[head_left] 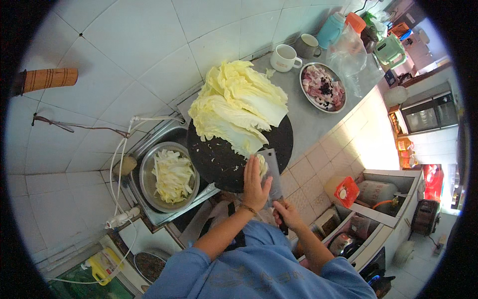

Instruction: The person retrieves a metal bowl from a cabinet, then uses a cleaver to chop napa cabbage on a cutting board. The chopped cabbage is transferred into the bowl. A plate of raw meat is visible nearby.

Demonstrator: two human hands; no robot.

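Note:
A round dark chopping board (219,167) carries a large heap of pale yellow Chinese cabbage leaves (239,102). My right hand (289,215) is wrapped round the handle of a cleaver (272,172), whose broad blade lies at the board's near right edge. My left hand (256,187) is open, its fingers stretched toward the board. Those fingers rest beside the blade, against a small bit of cut cabbage (262,165). To the left, a steel bowl (145,184) full of cut cabbage strips (173,177) stands in the sink (164,133).
On the grey counter (303,124) are a plate of raw meat (322,88) with dark bits, a white mug (285,58), a darker mug (307,46) and a blue thermos (330,30). A wooden handle (51,79) juts from the left wall. White hoses (123,149) run by the sink.

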